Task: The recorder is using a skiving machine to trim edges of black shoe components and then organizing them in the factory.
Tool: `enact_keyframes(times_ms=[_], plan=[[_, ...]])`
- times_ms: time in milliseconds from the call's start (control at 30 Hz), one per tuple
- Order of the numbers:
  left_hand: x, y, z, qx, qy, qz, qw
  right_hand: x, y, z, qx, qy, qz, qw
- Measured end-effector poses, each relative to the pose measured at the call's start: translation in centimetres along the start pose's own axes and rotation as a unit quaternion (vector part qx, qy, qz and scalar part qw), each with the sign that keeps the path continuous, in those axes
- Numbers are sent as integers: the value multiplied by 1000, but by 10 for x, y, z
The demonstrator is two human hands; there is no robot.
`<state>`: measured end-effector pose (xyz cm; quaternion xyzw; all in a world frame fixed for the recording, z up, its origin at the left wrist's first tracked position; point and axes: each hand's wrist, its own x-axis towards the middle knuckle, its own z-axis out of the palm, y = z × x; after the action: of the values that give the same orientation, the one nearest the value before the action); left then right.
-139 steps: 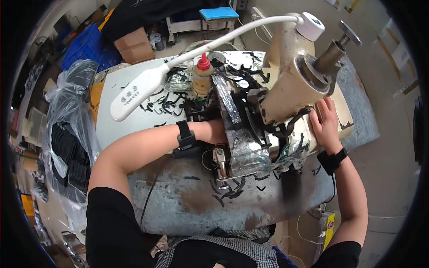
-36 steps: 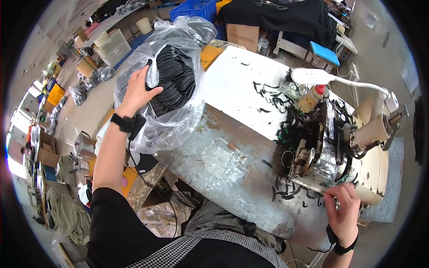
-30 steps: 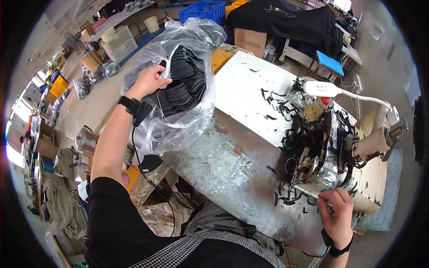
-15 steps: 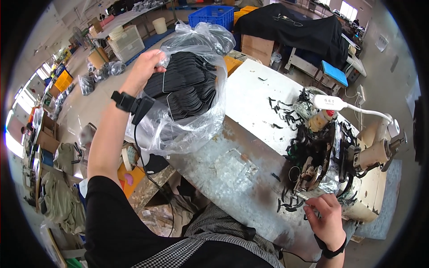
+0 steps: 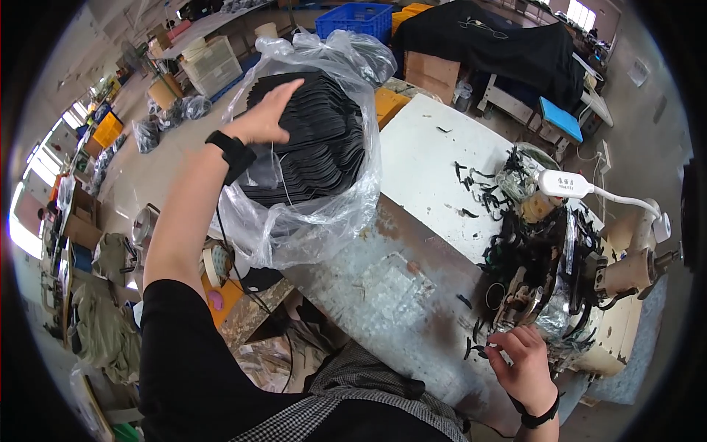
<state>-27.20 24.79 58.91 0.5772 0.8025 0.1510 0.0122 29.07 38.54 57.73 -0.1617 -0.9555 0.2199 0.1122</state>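
Note:
A clear plastic bag (image 5: 324, 239) stands with its mouth spread, full of stacked flat black pieces (image 5: 324, 129) with rounded ends. Over the stack's left side reaches my left hand (image 5: 266, 118), its fingers apart and nothing held. Beside a small machine (image 5: 541, 287) at the right, my right hand (image 5: 524, 361) is low over the metal tabletop. Its thumb and forefinger curl into a pinch. Dark scraps (image 5: 475, 350) lie at those fingertips; whether one is held is hidden.
Black offcuts (image 5: 471, 180) litter the white board (image 5: 423, 158) and crowd the machine. A white lamp (image 5: 565, 184) on a bent neck overhangs it. Bare worn metal tabletop (image 5: 375, 283) spans the middle. Behind are a blue crate (image 5: 353, 22) and a cloth-covered table (image 5: 486, 40).
My left hand has let go of the bag's rim and moved right over the black pieces, fingers spreading. My right hand has shifted slightly left, still curled beside the machine.

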Motion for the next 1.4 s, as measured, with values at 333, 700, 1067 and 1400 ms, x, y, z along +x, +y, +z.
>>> enact_keyframes(times_ms=[333, 700, 1067, 1400], plan=[[1, -4, 24, 140, -11, -50, 989, -2, 9, 10, 8, -24, 19, 1000], [10, -7, 26, 156, 12, -91, 984, 1, 12, 24, 0, -61, -5, 998], [23, -32, -23, -75, -24, -216, 973, -7, 18, 30, 24, -48, 33, 998], [29, -17, 10, 32, 7, -150, 988, 5, 22, 44, 31, -61, 17, 998]])
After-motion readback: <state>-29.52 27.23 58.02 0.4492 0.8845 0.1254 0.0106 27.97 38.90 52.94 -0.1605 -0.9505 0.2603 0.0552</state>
